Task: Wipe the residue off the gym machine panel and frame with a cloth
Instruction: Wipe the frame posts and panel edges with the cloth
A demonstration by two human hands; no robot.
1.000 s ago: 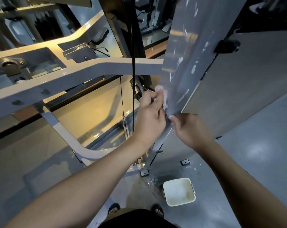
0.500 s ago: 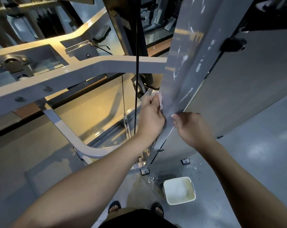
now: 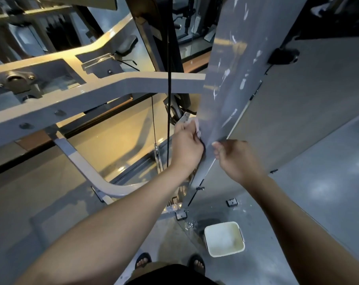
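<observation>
Left hand (image 3: 187,146) is curled round a small pale cloth (image 3: 197,128), bunched between thumb and fingers and pressed against the left edge of the tall grey panel (image 3: 221,103), low on the sheet. Right hand (image 3: 235,158) sits just beside it at the panel's other edge, fingers curled and thumb tip laid on the panel face. It looks to be pinching that edge to steady the sheet, though the fingertips are hidden. Going by the surface, the wiping is nowhere near finished. White streaks and flecks of residue (image 3: 226,74) are scattered up the panel, all of them above the cloth and several well out of its present reach. The strip right beside the 2 hands looks cleaner, but glare makes that hard to judge. The pale grey frame (image 3: 117,87) crossing on the left shows no marks I can make out, and nothing tells whether it has been wiped, so I would count it as left to do. A black cable (image 3: 168,79) hangs just left of the left hand. Below, 1 white tub (image 3: 224,239) stands on the floor (image 3: 318,192) near the person's sandalled feet, with a wet patch beside it.
</observation>
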